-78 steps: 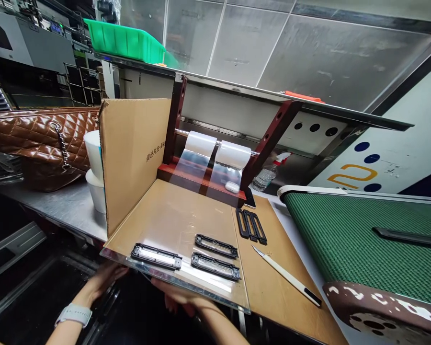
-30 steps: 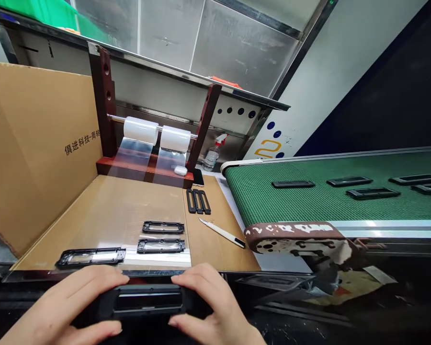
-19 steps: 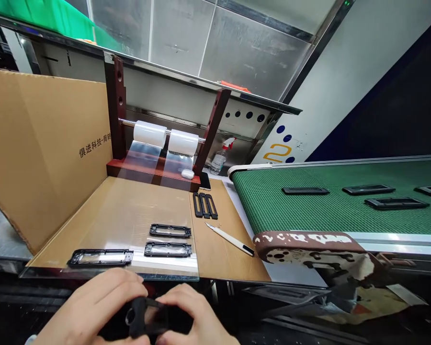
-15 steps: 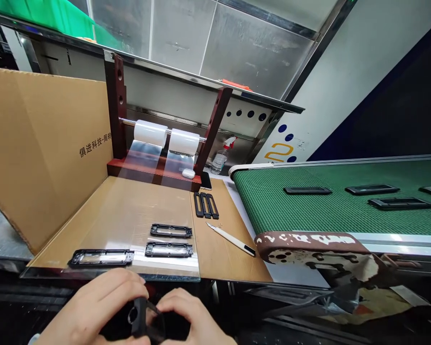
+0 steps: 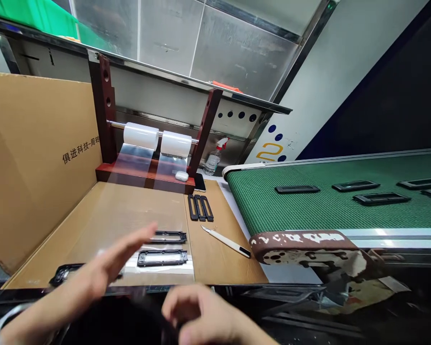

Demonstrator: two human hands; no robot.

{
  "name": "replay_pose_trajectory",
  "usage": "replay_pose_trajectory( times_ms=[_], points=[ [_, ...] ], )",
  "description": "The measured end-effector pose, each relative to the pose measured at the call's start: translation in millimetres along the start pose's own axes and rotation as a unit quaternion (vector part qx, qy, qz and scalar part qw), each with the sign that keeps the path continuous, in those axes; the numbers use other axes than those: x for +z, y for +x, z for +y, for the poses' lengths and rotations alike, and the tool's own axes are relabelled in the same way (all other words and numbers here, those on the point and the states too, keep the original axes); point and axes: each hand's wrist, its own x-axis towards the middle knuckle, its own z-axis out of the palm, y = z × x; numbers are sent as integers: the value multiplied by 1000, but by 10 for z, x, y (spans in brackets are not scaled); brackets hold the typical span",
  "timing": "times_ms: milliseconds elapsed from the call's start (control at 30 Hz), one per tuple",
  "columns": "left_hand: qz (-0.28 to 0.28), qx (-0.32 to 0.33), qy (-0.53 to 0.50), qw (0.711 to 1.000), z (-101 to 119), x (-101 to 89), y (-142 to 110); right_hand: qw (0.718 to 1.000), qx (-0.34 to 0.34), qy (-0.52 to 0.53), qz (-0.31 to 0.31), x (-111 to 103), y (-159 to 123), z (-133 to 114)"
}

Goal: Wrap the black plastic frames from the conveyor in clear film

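Note:
My left hand (image 5: 106,268) stretches forward over the front of the clear sheet, fingers extended and holding nothing. It partly covers a black rectangular frame (image 5: 62,274) lying at the front left. Just past its fingertips is another frame (image 5: 170,236), and a third (image 5: 162,258) lies nearer me. Low in the view, before the table edge, my right hand (image 5: 208,316) is curled around a black frame (image 5: 171,331), mostly hidden and blurred. Beyond the sheet, two rolls of clear film (image 5: 141,136) hang on a dark red wooden stand (image 5: 143,177).
Several black frames (image 5: 297,189) lie on the green conveyor belt (image 5: 290,215) at right. A white-handled craft knife (image 5: 226,241) and a group of slim black frames (image 5: 200,208) rest on the cardboard. A cardboard box (image 5: 39,158) walls the left; a spray bottle (image 5: 212,160) stands behind.
My left hand has let go of the black frame and moved up and forward, fingers straightened. My right hand keeps the frame low. The view has shifted slightly right; frames on the belt moved left.

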Motion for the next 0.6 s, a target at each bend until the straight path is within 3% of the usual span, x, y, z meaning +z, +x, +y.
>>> replay_pose_trajectory(
  times_ms=[33, 100, 167, 200, 267, 367, 600],
  points=[
    [44, -18, -23, 999, -9, -26, 218, 991, -50, -80, 93, -124, 29, -135],
    [122, -86, -41, 988, -57, -61, 671, 912, -143, -281, 262, -406, 143, -354],
    [159, -129, -42, 978, -140, -87, 1054, 841, -173, -400, 319, -675, 310, -453],
    [167, -153, -44, 973, -186, -100, 1195, 826, -173, -428, 324, -787, 397, -455],
    [163, -200, -56, 964, -272, -130, 1360, 818, -167, -445, 323, -943, 550, -396],
    [132, -252, -77, 956, -352, -182, 1390, 812, -165, -465, 310, -1023, 692, -266],
    [105, -280, -79, 951, -378, -267, 1318, 821, -158, -471, 280, -1019, 827, -191]
  ],
)
